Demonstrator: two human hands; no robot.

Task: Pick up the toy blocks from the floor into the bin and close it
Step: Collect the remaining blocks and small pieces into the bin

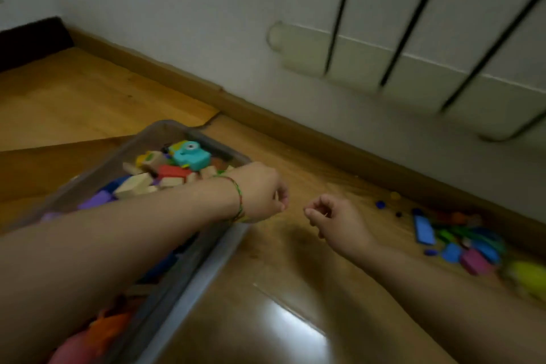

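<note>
**A:** Toy blocks [461, 242], where do they lie from the hands?

**B:** Off to the right, in a loose pile on the floor [280, 319], close along the skirting board [295, 130]. The pile stretches along that board. A long blue block [424, 229] sits at its near-left fringe, with its long axis pointing roughly away from the person.

**A:** And the bin [204, 272]?

**B:** On the left, open and already heaped with blocks [165, 174]. I can't make out a lid anywhere.

**A:** What are the hands doing?

**B:** The left hand [263, 192], with a thread bracelet [237, 201] on its wrist, hangs just past the bin's right rim. Its fingers are curled in tight. The blur hides whether they pinch something small, so I can't tell. The right hand [334, 220] hovers over bare floor between bin and pile, fingers loosely curled and, as far as I can see, empty.

**A:** So which one goes for the pile?

**B:** The right, I'd judge. It is clearly nearer, and the left arm lies across the bin. The reach goes rightward and a little toward the wall. Taking the blue block across its narrow width looks easiest. The small round pieces beside it may roll off if nudged.
</note>
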